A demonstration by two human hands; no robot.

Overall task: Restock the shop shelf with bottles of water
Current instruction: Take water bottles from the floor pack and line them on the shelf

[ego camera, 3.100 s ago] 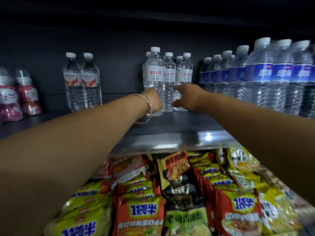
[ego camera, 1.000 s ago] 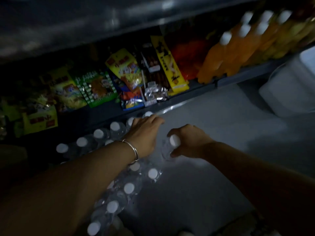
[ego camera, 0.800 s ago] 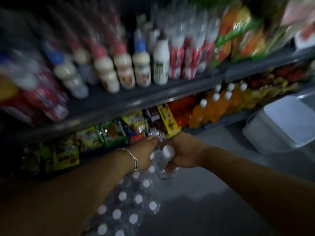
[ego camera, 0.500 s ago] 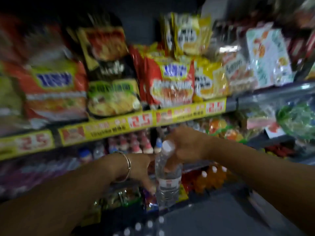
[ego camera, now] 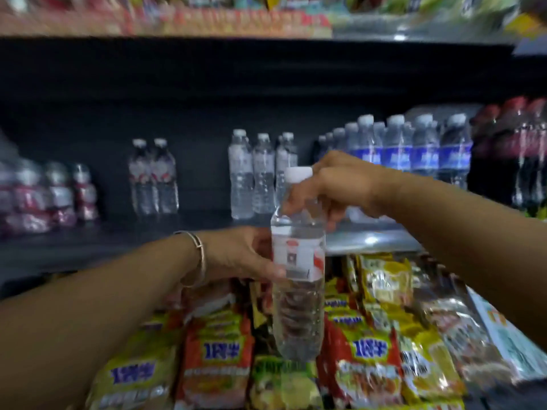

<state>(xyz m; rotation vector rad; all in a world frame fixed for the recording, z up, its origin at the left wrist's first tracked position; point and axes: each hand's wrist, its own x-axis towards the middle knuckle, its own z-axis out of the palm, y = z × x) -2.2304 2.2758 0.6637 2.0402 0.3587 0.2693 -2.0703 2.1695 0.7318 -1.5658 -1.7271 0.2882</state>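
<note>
Fingers [ego camera: 296, 199] of both hands grasp water bottle [ego camera: 297, 294] (upright) | dark shelf [ego camera: 88, 250] behind

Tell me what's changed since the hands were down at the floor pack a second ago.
The water bottle is lifted from the pack to shelf height: right hand grips its neck, left hand now holds its label. The white-label bottles on the shelf stand as before.

Both hands held one upright water bottle [ego camera: 297, 279] before the shelf [ego camera: 367, 241]: right hand [ego camera: 340, 184] gripped its neck, left hand [ego camera: 245, 253] its label.
</note>
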